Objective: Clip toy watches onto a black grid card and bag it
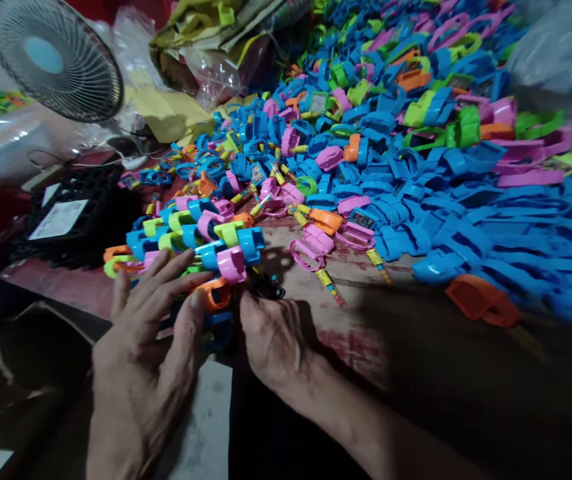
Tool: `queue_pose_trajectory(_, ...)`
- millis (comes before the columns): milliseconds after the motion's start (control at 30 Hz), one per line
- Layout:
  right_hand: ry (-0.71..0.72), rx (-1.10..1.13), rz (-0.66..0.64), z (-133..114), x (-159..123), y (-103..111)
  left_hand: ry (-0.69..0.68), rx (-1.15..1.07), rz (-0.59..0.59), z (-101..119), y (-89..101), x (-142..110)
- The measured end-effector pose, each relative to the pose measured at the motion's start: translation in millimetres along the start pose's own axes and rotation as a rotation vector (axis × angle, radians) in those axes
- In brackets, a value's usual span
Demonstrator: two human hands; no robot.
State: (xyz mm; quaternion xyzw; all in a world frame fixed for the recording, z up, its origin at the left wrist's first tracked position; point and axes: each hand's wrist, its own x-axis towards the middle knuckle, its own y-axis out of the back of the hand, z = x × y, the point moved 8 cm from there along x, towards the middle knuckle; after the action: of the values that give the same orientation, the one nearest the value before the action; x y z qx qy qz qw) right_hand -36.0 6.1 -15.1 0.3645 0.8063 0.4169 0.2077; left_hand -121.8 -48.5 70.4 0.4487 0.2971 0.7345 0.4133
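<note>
In front of me, colourful plastic toy watches (206, 230) stand in tight rows, blue, pink, green and orange. My left hand (146, 333) lies over the near side of these rows with its fingers stretched. Its thumb touches an orange toy watch (215, 294). At the right end of the rows, my right hand (276, 337) is closed by a black plastic edge (269, 285), which looks like the corner of a tray under the watches. Most of that tray is hidden by the watches and my hands.
A large heap of loose toy watches (391, 153) covers the table's back and right. Small candy-filled tubes (330, 287) lie before it. At left are stacked black trays (83, 207) with white labels and a fan (51, 57). Cardboard (201, 420) shows below my hands.
</note>
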Motion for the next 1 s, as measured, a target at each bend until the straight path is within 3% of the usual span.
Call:
queue_pose_trajectory(100, -0.042, -0.057, 0.004, -0.3, 8.9, 1.1, -0.008, -0.019, -0.009, -3.0, -0.4, 1.7)
queue_pose_trajectory(333, 0.033, -0.048, 0.075, 4.3, 19.4, -0.5, -0.01, -0.03, -0.006, -6.0, 0.9, 2.3)
queue_pose_trajectory(600, 0.132, 0.021, 0.157, 2.3, 17.4, -4.3, -0.017, -0.038, 0.016, -4.9, 2.3, 0.7)
queue_pose_trajectory(1000, 0.094, -0.05, 0.166, 3.3, 11.9, -2.1, 0.01, -0.03, 0.036, -5.0, 1.4, 1.2)
